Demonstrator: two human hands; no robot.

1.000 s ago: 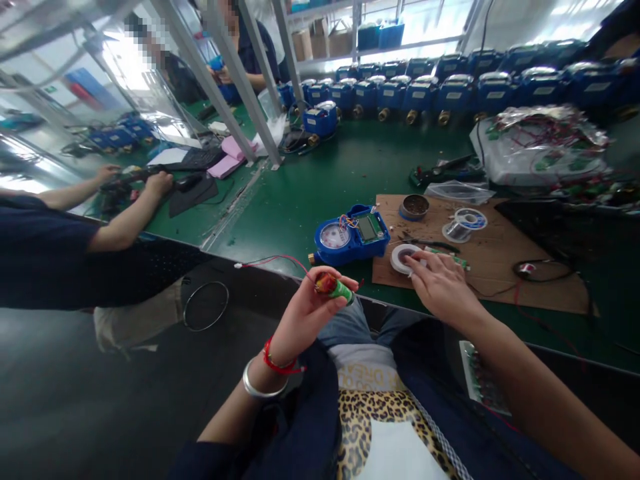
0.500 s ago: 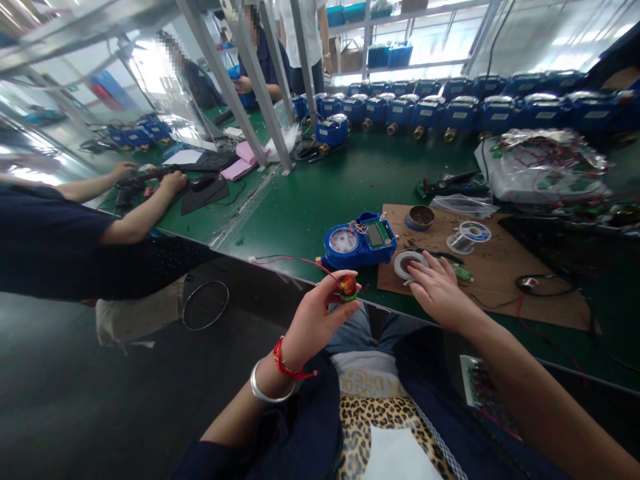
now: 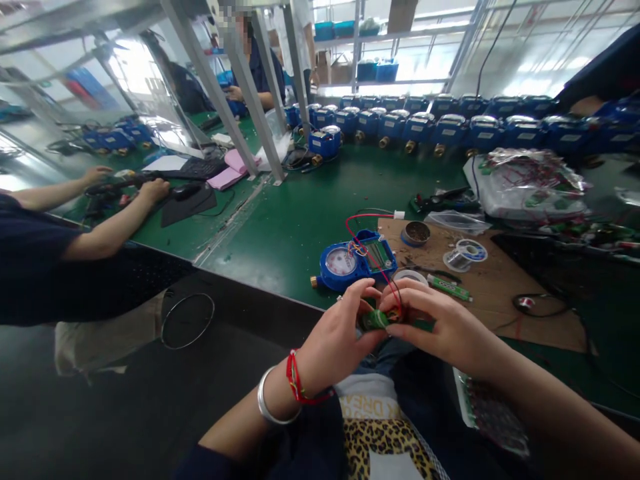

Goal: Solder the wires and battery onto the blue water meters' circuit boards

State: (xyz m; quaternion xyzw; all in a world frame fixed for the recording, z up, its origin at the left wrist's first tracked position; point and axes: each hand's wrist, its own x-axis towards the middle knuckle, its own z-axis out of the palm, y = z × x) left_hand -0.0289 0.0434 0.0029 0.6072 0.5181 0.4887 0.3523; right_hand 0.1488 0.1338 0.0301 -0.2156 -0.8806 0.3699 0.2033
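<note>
Left hand (image 3: 337,340): thumb and fingers curled round the green cylinder (image 3: 376,320), pinching its left end; I take this as the steadying grip, since something so round would roll.
Right hand (image 3: 445,327): fingertips closed on the wired right end; exactly how they press is partly hidden by my own fingers.
Green cylinder: between both hands, just off the near edge of the bench (image 3: 295,220), probably held there for a close look.
Red and black leads (image 3: 373,250): rising from it over the blue meter (image 3: 343,260), white plug at the far end.
Blue meter: open side up, dial and display inside, likely left so for easy reach.
Cardboard (image 3: 493,297): on the right, perhaps shielding the bench; it bears the solder spool (image 3: 467,252) and the round tin (image 3: 413,243).
Round tin: brown crumbly stuff inside.
White package (image 3: 493,190): far right, piled with wired parts under clear film.
</note>
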